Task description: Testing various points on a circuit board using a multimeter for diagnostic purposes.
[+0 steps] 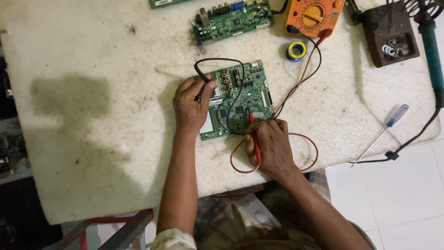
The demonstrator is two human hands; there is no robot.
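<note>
A green circuit board (243,99) lies on the white padded table (92,115) in front of me. My left hand (191,105) rests on the board's left part and pinches a black test probe against it. My right hand (270,146) grips a red test probe (254,139) like a pen, its tip touching the board's lower right area. The black lead (222,60) and the red lead (305,76) run up to an orange multimeter (313,15) at the far edge.
A second green circuit board (230,19) lies at the far side. A small solder spool (296,50) sits below the meter. At the right are a dark soldering stand (390,34), a teal-handled soldering iron (432,48) and a screwdriver (384,132) near the table edge.
</note>
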